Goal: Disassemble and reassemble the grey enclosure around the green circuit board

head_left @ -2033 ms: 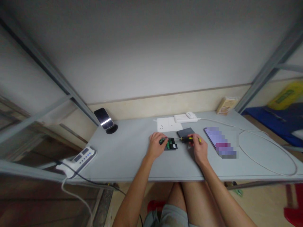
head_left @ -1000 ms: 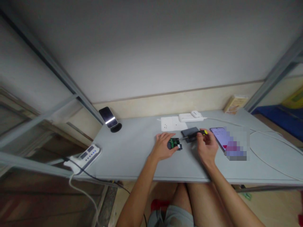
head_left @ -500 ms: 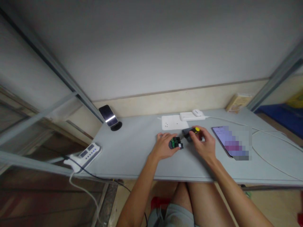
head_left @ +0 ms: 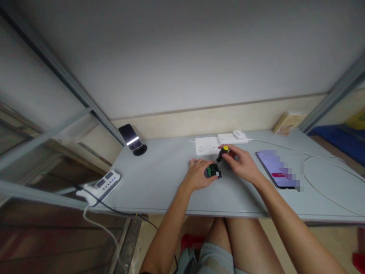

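My left hand (head_left: 197, 174) lies on the grey table (head_left: 159, 186) and its fingers grip the left side of a small black device with a green circuit board (head_left: 213, 171) showing. My right hand (head_left: 241, 164) is closed round a screwdriver (head_left: 222, 153) with a black handle and a yellow end cap. The screwdriver stands nearly upright, its tip down on the circuit board. The dark grey cover seen before is hidden behind my right hand.
A white socket plate (head_left: 205, 146) and a white power bank (head_left: 231, 137) lie behind the hands. A phone (head_left: 278, 173) lies to the right, a white cable (head_left: 322, 190) loops beyond it. A phone on a stand (head_left: 131, 139) and a power strip (head_left: 99, 185) are at the left.
My right hand has swung the screwdriver from lying sideways to nearly upright and moved it left onto the circuit board. My left hand has kept hold of the device.
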`<state>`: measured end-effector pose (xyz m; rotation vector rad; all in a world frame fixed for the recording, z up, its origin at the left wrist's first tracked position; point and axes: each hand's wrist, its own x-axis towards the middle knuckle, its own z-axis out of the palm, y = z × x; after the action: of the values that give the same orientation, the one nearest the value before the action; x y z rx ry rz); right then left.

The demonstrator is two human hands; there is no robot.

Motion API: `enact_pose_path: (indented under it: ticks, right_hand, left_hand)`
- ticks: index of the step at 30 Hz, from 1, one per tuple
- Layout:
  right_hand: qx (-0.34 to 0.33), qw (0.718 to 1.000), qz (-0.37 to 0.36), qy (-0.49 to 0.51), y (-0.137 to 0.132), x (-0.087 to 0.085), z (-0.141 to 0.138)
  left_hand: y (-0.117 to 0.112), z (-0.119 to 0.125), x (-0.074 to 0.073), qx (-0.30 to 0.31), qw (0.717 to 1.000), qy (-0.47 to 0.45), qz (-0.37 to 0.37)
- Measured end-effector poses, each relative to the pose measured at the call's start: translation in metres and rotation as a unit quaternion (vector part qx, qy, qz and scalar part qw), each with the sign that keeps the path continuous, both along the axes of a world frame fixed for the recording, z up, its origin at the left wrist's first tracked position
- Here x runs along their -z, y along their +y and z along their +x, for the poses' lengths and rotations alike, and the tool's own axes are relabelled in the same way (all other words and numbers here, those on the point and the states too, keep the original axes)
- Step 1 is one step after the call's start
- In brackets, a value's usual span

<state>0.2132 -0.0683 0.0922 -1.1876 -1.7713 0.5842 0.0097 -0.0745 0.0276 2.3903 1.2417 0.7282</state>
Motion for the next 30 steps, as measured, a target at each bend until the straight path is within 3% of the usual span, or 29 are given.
enact_pose_path:
  ticks: [6, 11, 19, 24, 30]
  right_hand:
    - [-0.076, 0.996, -0.041, -0.007, 0.007, -0.017, -0.002]
    - [-0.085, 0.989, -0.063, 0.107, 0.009, -0.003, -0.019]
    - [-0.018, 0.945, -0.065, 0.321, 0.021, 0.025, -0.041]
    - [-0.042, 0.908, -0.117, 0.399, 0.026, 0.02, -0.044]
    - [-0.093, 0.904, -0.14, 0.393, 0.021, 0.013, -0.041]
  left_hand:
    - [0.001, 0.0, 0.003, -0.001, 1.0, -0.001, 0.012]
    - [0.003, 0.002, 0.004, -0.002, 1.0, -0.005, 0.021]
    - [0.004, 0.003, 0.009, -0.027, 0.999, -0.013, 0.013]
    - [0.004, 0.003, 0.009, -0.027, 0.999, -0.025, 0.004]
    - [0.005, 0.004, 0.009, -0.03, 0.999, -0.017, -0.003]
